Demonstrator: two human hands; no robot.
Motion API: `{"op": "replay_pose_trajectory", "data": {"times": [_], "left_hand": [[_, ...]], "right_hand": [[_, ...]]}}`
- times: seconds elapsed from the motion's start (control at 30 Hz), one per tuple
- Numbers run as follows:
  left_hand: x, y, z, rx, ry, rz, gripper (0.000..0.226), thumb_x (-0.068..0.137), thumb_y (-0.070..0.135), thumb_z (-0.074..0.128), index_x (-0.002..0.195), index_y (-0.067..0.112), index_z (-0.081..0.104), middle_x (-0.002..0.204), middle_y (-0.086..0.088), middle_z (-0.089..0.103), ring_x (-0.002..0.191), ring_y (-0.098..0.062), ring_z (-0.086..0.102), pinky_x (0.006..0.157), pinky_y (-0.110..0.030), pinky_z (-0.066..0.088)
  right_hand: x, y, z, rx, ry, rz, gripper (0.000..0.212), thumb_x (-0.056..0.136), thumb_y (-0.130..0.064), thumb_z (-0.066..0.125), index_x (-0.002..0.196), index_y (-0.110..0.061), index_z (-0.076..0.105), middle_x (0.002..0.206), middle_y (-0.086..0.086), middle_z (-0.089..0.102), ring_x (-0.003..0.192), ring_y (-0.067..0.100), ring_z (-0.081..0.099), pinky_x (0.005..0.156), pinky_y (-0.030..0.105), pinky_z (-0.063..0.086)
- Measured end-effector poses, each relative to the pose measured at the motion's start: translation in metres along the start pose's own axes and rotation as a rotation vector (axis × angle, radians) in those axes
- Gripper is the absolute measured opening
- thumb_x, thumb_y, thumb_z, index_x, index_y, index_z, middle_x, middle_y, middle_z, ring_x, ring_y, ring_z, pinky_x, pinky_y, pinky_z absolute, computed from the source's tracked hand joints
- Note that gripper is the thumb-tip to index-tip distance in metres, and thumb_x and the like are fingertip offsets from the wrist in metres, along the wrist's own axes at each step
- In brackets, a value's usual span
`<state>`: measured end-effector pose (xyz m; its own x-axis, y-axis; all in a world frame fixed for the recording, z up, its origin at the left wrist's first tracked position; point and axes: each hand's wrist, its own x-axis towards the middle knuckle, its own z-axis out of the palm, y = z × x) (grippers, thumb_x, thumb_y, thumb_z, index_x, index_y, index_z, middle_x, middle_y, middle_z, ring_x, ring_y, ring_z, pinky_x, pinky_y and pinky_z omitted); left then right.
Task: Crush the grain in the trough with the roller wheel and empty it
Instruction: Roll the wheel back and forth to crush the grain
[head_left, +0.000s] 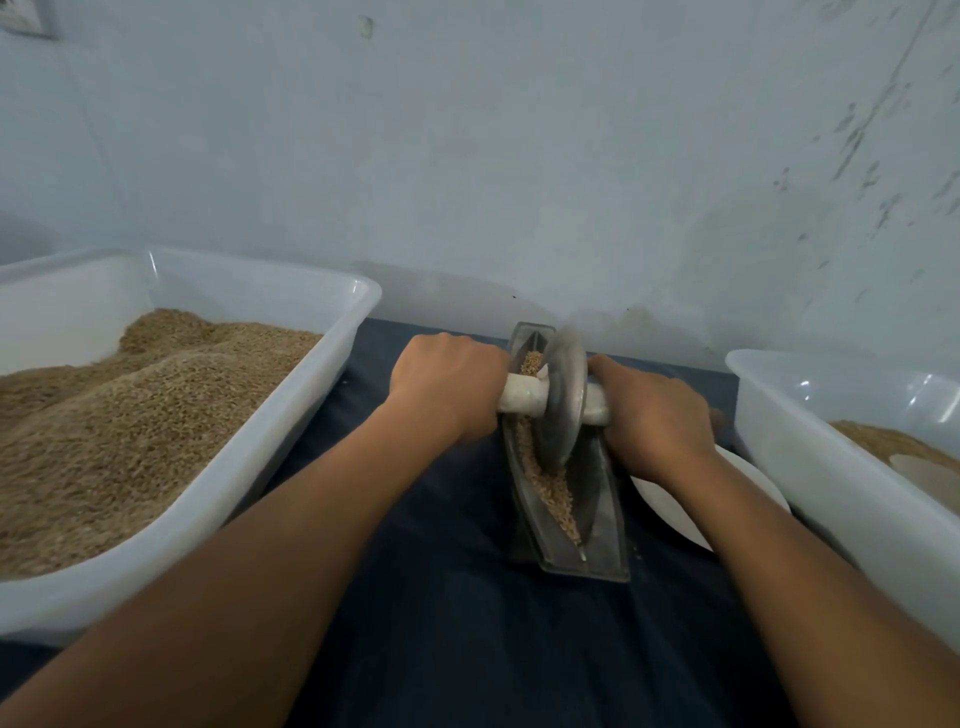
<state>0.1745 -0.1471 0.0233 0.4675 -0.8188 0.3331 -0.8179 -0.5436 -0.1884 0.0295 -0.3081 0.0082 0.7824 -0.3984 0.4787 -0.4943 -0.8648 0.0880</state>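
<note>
Pale blue-grey wall (519, 156) at the far side, scuffed and flaking at the right, dark blue cloth-covered worktop (441, 597) below, soft even light

Two bare forearms were in view, unsleeved to the frame's lower edge. The left hand (448, 387) and right hand (655, 415) wore no gloves, rings or watch.

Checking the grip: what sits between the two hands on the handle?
In the head view, the roller wheel stands between the left hand and right hand, over the trough.
</note>
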Motion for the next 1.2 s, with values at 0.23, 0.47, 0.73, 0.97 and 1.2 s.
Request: {"op": "replay_pose_trajectory", "data": {"times": [0.23,0.47,0.73,0.97,1.2], "left_hand": [[0.005,0.002,0.003,0.027,0.036,-0.016,0.021,0.080,0.034,0.063,0.087,0.030,0.044,0.067,0.008,0.040,0.066,-0.019,0.047,0.058,-0.034,0.036],[-0.001,0.004,0.001,0.034,0.053,-0.029,0.022,0.081,0.034,0.063,0.089,0.029,0.043,0.068,0.007,0.041,0.065,-0.019,0.046,0.057,-0.034,0.035],[-0.011,0.009,-0.005,0.035,0.042,-0.064,0.025,0.080,0.033,0.064,0.093,0.027,0.043,0.069,0.006,0.042,0.062,-0.017,0.044,0.056,-0.033,0.032],[-0.017,0.012,-0.011,0.033,0.013,-0.072,0.027,0.081,0.033,0.065,0.102,0.025,0.051,0.071,0.005,0.044,0.066,-0.018,0.048,0.057,-0.034,0.035],[-0.026,0.013,-0.010,0.019,0.021,-0.089,0.033,0.079,0.033,0.067,0.107,0.024,0.051,0.080,0.004,0.049,0.069,-0.019,0.048,0.058,-0.034,0.036]], "right_hand": [[0.005,0.005,0.006,0.018,-0.025,0.007,0.046,0.087,-0.034,0.060,0.126,-0.049,0.041,0.100,-0.006,0.070,0.088,0.027,0.065,0.059,0.033,0.029],[-0.001,0.000,0.002,0.015,0.057,-0.026,0.033,0.086,-0.031,0.061,0.116,-0.044,0.051,0.095,-0.009,0.069,0.083,0.026,0.065,0.059,0.032,0.023],[-0.011,0.000,0.002,0.033,0.107,-0.065,0.030,0.080,-0.027,0.067,0.101,-0.039,0.049,0.086,-0.011,0.064,0.079,0.022,0.064,0.063,0.032,0.028],[-0.022,-0.004,-0.003,0.064,0.102,-0.059,0.026,0.081,-0.031,0.065,0.104,-0.037,0.053,0.088,-0.009,0.062,0.080,0.021,0.063,0.066,0.034,0.032],[-0.026,-0.007,-0.008,0.040,0.084,-0.042,0.021,0.084,-0.031,0.063,0.100,-0.036,0.052,0.086,-0.010,0.060,0.080,0.020,0.061,0.067,0.035,0.031]]}}
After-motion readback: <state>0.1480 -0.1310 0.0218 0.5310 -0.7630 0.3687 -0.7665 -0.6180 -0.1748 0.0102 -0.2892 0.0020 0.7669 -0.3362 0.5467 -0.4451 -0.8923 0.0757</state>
